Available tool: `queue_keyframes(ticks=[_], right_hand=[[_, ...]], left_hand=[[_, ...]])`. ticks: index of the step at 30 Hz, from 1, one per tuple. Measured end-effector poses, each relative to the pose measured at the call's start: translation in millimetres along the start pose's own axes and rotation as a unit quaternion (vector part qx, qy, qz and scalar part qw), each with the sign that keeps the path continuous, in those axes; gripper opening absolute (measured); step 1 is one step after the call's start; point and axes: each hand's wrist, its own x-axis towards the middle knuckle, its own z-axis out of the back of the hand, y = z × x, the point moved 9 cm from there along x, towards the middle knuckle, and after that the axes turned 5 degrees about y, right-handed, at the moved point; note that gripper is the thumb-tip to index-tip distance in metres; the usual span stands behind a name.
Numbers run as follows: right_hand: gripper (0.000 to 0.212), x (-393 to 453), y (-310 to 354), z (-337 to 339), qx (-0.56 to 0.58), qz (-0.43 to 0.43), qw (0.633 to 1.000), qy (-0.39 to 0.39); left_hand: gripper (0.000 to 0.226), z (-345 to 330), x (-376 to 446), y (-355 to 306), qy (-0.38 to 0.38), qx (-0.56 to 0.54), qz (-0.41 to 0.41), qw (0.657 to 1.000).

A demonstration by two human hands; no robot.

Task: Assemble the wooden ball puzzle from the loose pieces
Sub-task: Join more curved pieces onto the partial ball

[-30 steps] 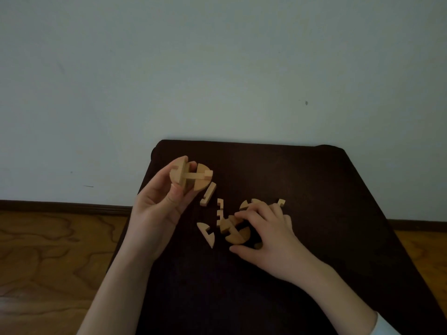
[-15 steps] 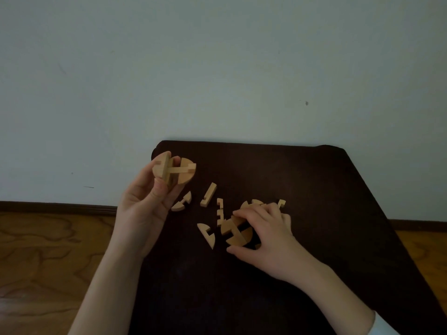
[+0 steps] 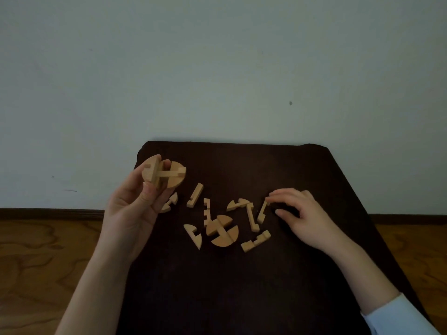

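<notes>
Wooden partial ball (image 3: pixel 164 174) being held up over the far-left corner of the dark table (image 3: pixel 242 286), pinched between thumb and fingers of the left hand (image 3: pixel 130 209). Right hand (image 3: pixel 304 216) reaching toward the right edge, fingertips closing on a slim notched stick (image 3: pixel 262 211), seemingly pinching it already. Probably best lifting it clear without nudging the neighbouring loose pieces (image 3: pixel 222 230), then lining its notches up with the ball's open slot.

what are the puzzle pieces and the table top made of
Pieces: pale, unpainted wood by the look, matt, with clean sawn notches; grain too small to see. Table top: very dark and matt with soft, rounded corners, possibly fabric or leather over padding; the dim light leaves that open.
</notes>
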Motion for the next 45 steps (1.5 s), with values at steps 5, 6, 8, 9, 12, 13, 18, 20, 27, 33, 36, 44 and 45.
queue_keyframes(ticks=[5, 6, 8, 9, 12, 13, 18, 20, 27, 33, 36, 44, 45], right_hand=[[0.034, 0, -1, -3, -0.004, -0.002, 1.000, -0.008], [0.033, 1, 0, -3, -0.005, -0.002, 1.000, -0.012], [0.033, 1, 1, -2, -0.003, -0.001, 1.000, -0.021], [0.034, 1, 3, -2, 0.002, 0.001, 1.000, -0.025], [0.047, -1, 12, -5, 0.032, 0.008, 0.999, -0.015], [0.052, -1, 16, -7, 0.041, 0.014, 0.999, -0.004], [0.055, 1, 36, -19, 0.011, 0.045, 0.998, 0.039], [0.054, 1, 39, -19, -0.002, 0.049, 0.998, 0.035], [0.063, 2, 42, -22, -0.029, 0.048, 0.998, 0.041], [0.064, -2, 44, -4, 0.007, 0.043, 0.999, -0.025], [0.064, -6, 57, 13, 0.079, 0.060, 0.992, -0.075], [0.057, -6, 109, 22, 0.133, 0.130, 0.978, -0.098], [0.057, -5, 108, 20, 0.125, 0.127, 0.980, -0.094]], left_hand=[[0.072, -1, 0, 1, 0.002, 0.002, 0.004, 1.000], [0.070, -2, 0, 2, 0.004, 0.001, 0.004, 1.000], [0.066, -2, 0, 2, 0.006, -0.003, 0.006, 1.000], [0.066, -1, 0, 2, 0.005, -0.004, 0.007, 1.000], [0.070, -1, 0, 4, 0.002, -0.005, 0.010, 1.000], [0.071, -1, 0, 4, 0.002, -0.004, 0.010, 1.000], [0.069, -4, 0, 5, 0.009, -0.004, 0.014, 1.000], [0.068, -4, -1, 6, 0.009, -0.008, 0.017, 1.000], [0.067, -6, -1, 7, 0.011, -0.005, 0.022, 1.000], [0.071, -12, -2, 9, 0.016, -0.008, 0.033, 0.999], [0.075, -17, -3, 10, 0.024, -0.005, 0.035, 0.999], [0.078, -20, -4, 12, 0.028, 0.001, 0.036, 0.999], [0.078, -21, -4, 12, 0.029, 0.004, 0.036, 0.999]])
